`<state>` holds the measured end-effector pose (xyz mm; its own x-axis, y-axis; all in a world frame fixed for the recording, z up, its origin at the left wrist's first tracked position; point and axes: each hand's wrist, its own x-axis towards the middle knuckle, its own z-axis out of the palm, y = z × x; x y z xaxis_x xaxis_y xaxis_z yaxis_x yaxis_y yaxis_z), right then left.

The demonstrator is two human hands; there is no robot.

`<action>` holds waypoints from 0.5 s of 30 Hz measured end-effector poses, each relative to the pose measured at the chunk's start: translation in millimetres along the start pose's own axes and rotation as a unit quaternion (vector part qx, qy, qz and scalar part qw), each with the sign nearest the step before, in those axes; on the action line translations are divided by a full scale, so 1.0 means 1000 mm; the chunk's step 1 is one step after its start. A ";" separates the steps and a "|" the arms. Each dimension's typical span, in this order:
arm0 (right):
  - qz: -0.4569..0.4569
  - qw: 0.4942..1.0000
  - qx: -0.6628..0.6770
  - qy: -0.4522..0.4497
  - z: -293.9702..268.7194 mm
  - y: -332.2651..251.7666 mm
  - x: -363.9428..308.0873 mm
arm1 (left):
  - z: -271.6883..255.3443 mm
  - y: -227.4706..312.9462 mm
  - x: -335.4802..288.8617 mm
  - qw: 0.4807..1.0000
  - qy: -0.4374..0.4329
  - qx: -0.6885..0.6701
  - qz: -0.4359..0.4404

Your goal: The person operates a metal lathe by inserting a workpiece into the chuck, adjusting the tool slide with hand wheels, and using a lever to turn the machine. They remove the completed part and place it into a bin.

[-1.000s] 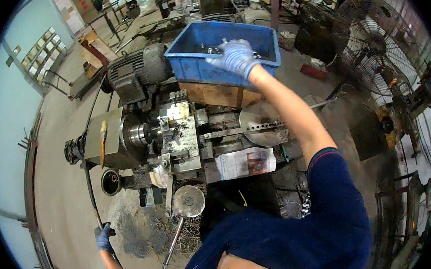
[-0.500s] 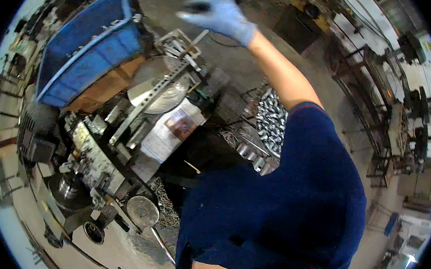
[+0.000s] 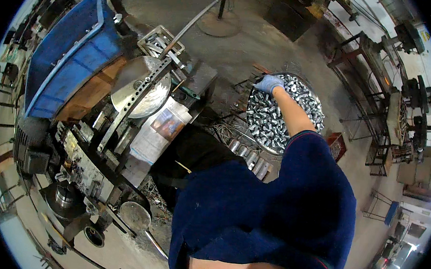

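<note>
My right hand (image 3: pixel 270 84), in a light blue glove with a dark patch toward the fingers, is over the far left rim of a large round tub (image 3: pixel 320 103). Its fingers look curled; whatever is in them, if anything, is too small to make out. Shiny small metal parts (image 3: pixel 269 119) heap up inside the tub, under my forearm. My left hand is out of view. To the left stands a machine (image 3: pixel 91 161) with a perforated metal bar (image 3: pixel 133 105), a round metal disc (image 3: pixel 150 97) and a printed paper sheet (image 3: pixel 150 142) on it.
A large blue bin (image 3: pixel 74 74) stands beyond the machine on the left. A small crate of metal bars (image 3: pixel 163 45) sits past the disc. Several metal cylinders (image 3: pixel 249 159) lie near the tub, and a small red box (image 3: pixel 335 145) stands right of it. Frames and benches (image 3: pixel 362 75) line the right.
My right hand has come down from above the machine's far end, moving right to the tub's rim. The view has shifted, so the whole tub now shows.
</note>
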<state>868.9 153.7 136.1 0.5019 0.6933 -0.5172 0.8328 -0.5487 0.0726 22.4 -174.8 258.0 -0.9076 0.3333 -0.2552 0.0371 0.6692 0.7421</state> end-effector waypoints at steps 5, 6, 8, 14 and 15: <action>0.024 0.995 0.076 0.053 -0.003 0.001 -0.005 | -0.021 -0.009 0.014 1.000 -0.019 -0.002 0.003; 0.062 0.993 0.089 0.050 -0.002 0.007 0.000 | -0.026 -0.017 0.023 1.000 -0.026 -0.005 0.004; 0.014 0.967 0.224 0.118 0.003 0.024 0.000 | -0.025 -0.046 0.041 1.000 0.002 -0.019 0.014; -0.171 0.561 0.807 0.062 -0.051 0.020 -0.075 | -0.035 -0.057 0.073 0.997 -0.021 0.037 0.058; -0.288 0.579 0.760 0.060 -0.063 -0.001 -0.084 | -0.047 -0.068 0.076 0.997 -0.034 0.045 0.053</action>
<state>840.6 125.5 233.5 0.3304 0.9438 -0.0124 -0.2528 0.0758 -0.9646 -68.6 -225.7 217.1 -0.8660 0.4477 -0.2225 0.1712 0.6837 0.7094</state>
